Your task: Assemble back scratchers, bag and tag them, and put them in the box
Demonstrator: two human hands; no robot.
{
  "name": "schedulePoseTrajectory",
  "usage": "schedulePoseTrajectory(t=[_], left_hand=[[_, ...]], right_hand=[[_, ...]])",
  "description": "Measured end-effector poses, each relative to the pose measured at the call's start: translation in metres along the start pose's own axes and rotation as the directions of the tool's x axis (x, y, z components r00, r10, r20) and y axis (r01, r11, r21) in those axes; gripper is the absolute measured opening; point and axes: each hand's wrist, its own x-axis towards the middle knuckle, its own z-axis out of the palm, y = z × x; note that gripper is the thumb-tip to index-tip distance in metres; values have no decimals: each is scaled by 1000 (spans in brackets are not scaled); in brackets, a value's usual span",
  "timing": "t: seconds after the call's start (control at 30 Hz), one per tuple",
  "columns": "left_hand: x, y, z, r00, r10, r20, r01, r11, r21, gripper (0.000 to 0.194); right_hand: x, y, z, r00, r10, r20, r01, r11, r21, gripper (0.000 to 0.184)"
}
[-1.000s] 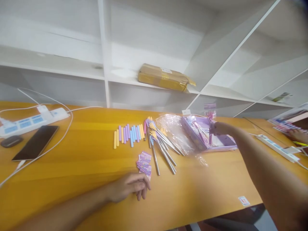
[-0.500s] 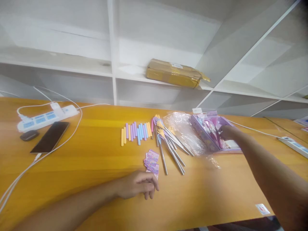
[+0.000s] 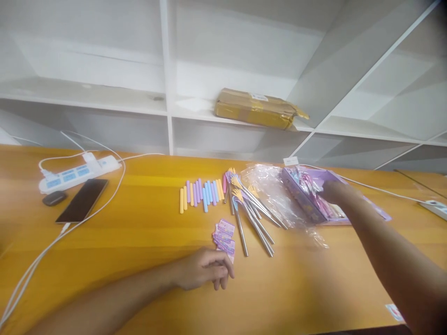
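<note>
My left hand (image 3: pixel 204 272) rests on the orange table (image 3: pixel 139 232) with its fingers curled loosely, its fingertips touching a small stack of purple cards (image 3: pixel 224 236). My right hand (image 3: pixel 333 191) reaches far right into a purple box (image 3: pixel 314 197) of pink and purple items; its fingers are blurred. Between the hands lie several metal sticks with coloured hand-shaped tips (image 3: pixel 249 209) and a row of pastel sleeves (image 3: pixel 200 193). A crumpled clear plastic bag (image 3: pixel 272 190) lies beside the box.
A white power strip (image 3: pixel 78 173), a dark phone (image 3: pixel 83 200) and a small dark case (image 3: pixel 54 197) lie at the left with white cables. A brown parcel (image 3: pixel 258 108) sits on the white shelf behind. Another power strip (image 3: pixel 435 208) is at the far right.
My right hand went from holding a pink packet upright above the box to lying down inside the box. The view shifted left. My left hand stayed by the cards.
</note>
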Motion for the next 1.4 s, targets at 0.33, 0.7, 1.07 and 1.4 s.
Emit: schedulePoseTrajectory(t=[0.33, 0.7, 1.07, 1.4], left_hand=[[-13, 30, -132, 592, 530, -607, 396, 465, 792, 13], [-9, 9, -150, 518, 467, -717, 571, 436, 696, 38], [-10, 10, -151, 458, 455, -764, 600, 476, 643, 41], [-13, 14, -148, 433, 408, -804, 591, 545, 595, 47]], right_hand=[[-119, -137, 25, 901, -403, 161, 355, 898, 262, 40], [-145, -137, 50, 893, -396, 214, 311, 886, 344, 43], [-144, -136, 49, 864, -440, 243, 345, 871, 350, 33], [-145, -134, 53, 867, -448, 218, 368, 871, 325, 20]])
